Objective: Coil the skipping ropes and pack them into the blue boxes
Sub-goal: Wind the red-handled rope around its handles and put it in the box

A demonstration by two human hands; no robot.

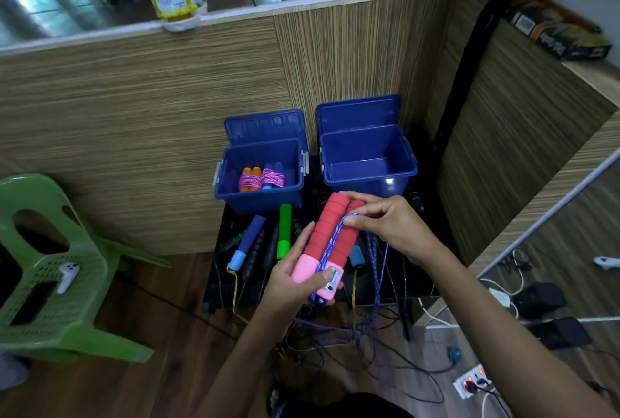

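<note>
My left hand (pixel 295 278) is nearest, fingers curled round the pink end caps of the two red foam handles (pixel 330 236), which I hold side by side, tilted up and away from me. My right hand (pixel 385 226) sits at the upper part of the handles, fingertips pinching a loop of the blue rope (pixel 337 233) and laying it over the foam. That looks like the first turns of a wrap. Most of this rope hangs loose below my hands, trailing off the front edge into a tangle with other cords on the floor.

Progress, as I judge it: early. The left blue box (pixel 261 196) has two coiled ropes with pink cord in it, one on orange handles (pixel 250 179), one on blue, plus something purple I can't make out. The right blue box (pixel 369 179) looks empty. Both lids stand open behind.

Left to do: several uncoiled ropes on the dark tabletop (pixel 214 270) between the boxes and my hands, including a blue-handled one (pixel 246 243), a green handle (pixel 284 231) and some black ones. The handles I hold are just in front of the right box, near it but not over it.
</note>
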